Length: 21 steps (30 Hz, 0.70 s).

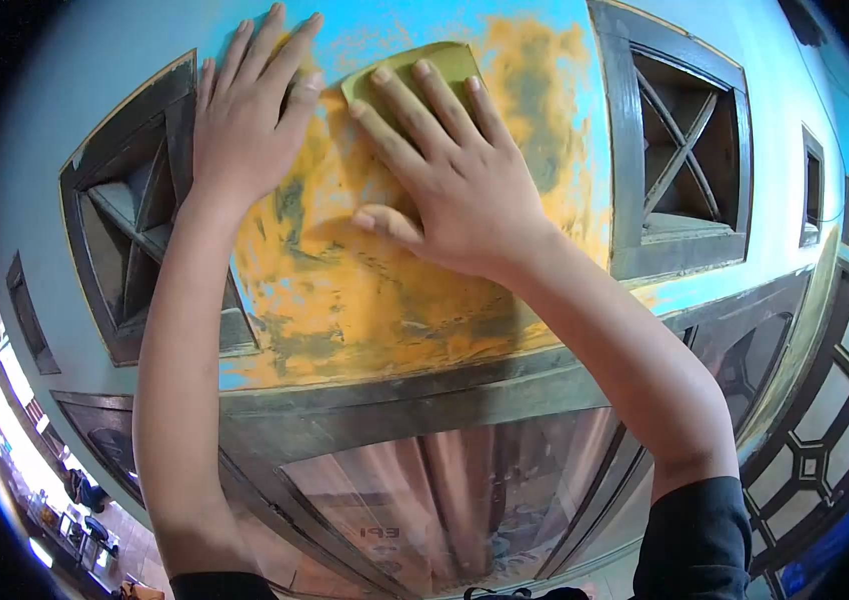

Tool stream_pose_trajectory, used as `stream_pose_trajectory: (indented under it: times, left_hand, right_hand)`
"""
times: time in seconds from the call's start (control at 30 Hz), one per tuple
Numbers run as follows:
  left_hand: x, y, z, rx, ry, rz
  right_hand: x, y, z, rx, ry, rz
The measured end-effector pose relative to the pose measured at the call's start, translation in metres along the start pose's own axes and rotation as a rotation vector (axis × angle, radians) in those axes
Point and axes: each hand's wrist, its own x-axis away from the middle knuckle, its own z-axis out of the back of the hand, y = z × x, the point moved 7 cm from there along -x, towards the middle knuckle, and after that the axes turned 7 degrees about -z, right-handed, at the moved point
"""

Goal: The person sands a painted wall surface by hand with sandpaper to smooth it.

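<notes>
My left hand point(245, 135) lies against the wall at the upper left, fingers spread, holding nothing. Under the fingers of my right hand point(470, 190) is a yellow-green sheet of sandpaper point(453, 63), held flat to the wall. Its lower part is hidden by the hand, and the thumb points out to the left. Around both hands the wall point(375, 310) is patchy, with orange and dark grey blotches and bright blue paint along the top and edges.
Dark wooden vents with crossed bars flank the patch, one left point(130, 225) and one right point(683, 150). Below runs a wooden ledge point(425, 400) above a glass window point(445, 490) with curtains. A panelled door point(825, 430) stands at the far right.
</notes>
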Motion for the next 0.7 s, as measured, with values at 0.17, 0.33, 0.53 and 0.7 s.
stream_pose_trajectory:
  times: [0.17,0.33,0.53,0.7]
  left_hand:
    - [0.001,-0.003,0.0,-0.018,-0.004,-0.014]
    - [-0.007,0.011,0.015,0.046,-0.184,0.118]
    - [-0.003,0.02,0.022,0.037,-0.142,0.125]
    - [0.002,0.01,0.011,0.022,-0.102,0.067]
  right_hand:
    - [-0.038,0.036,-0.001,0.174,0.156,-0.015]
    - [-0.042,0.024,-0.008,0.261,-0.118,-0.099]
    - [0.048,-0.03,0.0,0.027,-0.216,0.044]
    - [0.018,0.037,0.01,0.153,-0.03,-0.153]
